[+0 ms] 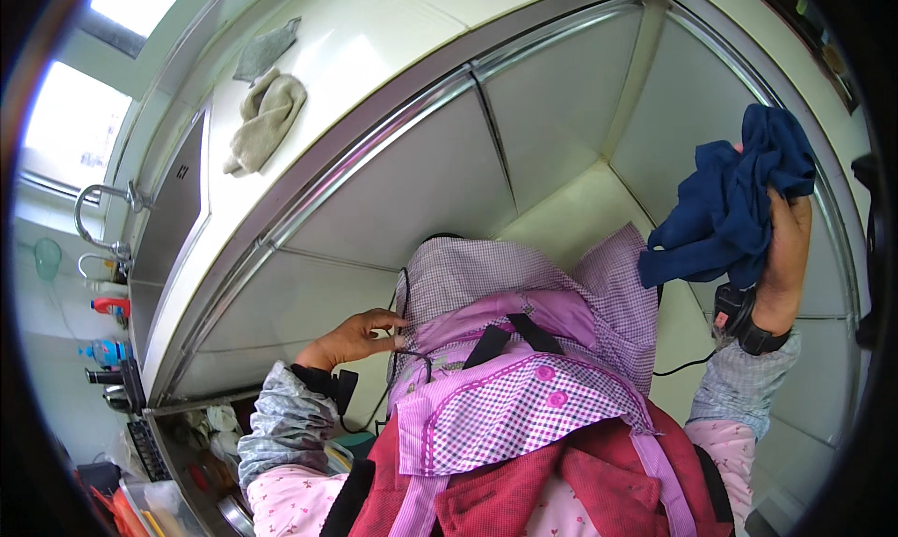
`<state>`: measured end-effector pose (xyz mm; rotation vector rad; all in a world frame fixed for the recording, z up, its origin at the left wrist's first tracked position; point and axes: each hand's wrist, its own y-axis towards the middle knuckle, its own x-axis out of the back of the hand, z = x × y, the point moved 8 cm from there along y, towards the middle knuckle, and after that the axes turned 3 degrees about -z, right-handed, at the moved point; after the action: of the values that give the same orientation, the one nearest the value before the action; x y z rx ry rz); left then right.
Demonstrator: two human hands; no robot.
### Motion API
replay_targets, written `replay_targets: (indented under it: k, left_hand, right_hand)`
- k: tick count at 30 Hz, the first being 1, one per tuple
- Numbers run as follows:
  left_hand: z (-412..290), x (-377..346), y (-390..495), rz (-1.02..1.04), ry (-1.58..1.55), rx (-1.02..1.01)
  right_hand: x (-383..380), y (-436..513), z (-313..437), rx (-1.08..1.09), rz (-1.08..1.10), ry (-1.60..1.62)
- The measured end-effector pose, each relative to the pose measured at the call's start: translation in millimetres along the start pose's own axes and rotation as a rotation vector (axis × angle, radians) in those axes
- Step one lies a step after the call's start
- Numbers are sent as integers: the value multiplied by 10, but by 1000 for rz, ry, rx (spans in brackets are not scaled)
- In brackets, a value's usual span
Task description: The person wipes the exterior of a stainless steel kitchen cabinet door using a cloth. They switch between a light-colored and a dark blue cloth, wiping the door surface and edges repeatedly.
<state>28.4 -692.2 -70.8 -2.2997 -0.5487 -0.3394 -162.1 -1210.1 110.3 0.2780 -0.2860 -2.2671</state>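
Observation:
On the right, my right hand [789,228] grips a crumpled dark blue cloth [736,200], which hangs in front of the cabinet doors and the counter's edge. My left hand [361,337] is at the left side of my purple checked apron [526,411], its thumb and fingers slightly apart beside a thin black cable [390,390]. I see nothing held in it. On the white counter at the upper left lie a beige cloth [270,126] and, just behind it, a grey cloth [266,49], both away from my hands.
A steel sink [168,221] with a curved faucet [95,193] is set in the left counter. Bottles, among them a blue one [109,353], stand past it. At the lower left an open drawer [158,439] holds several items. Grey cabinet doors [379,179] line the counters ahead and right.

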Motion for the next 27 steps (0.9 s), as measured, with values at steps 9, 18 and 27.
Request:
replay_targets:
  k: [9,18,27]
  left_hand:
    - [1022,27,91,-357,26,123]
    - [3315,91,-1681,326,914,414]
    - [3290,-1023,-1709,207,785,401]
  right_hand:
    - [-242,-50,-152,-54,35,-3]
    - [-50,-121,11,101,84,-54]
    - [-370,-88,454,100,-47,141]
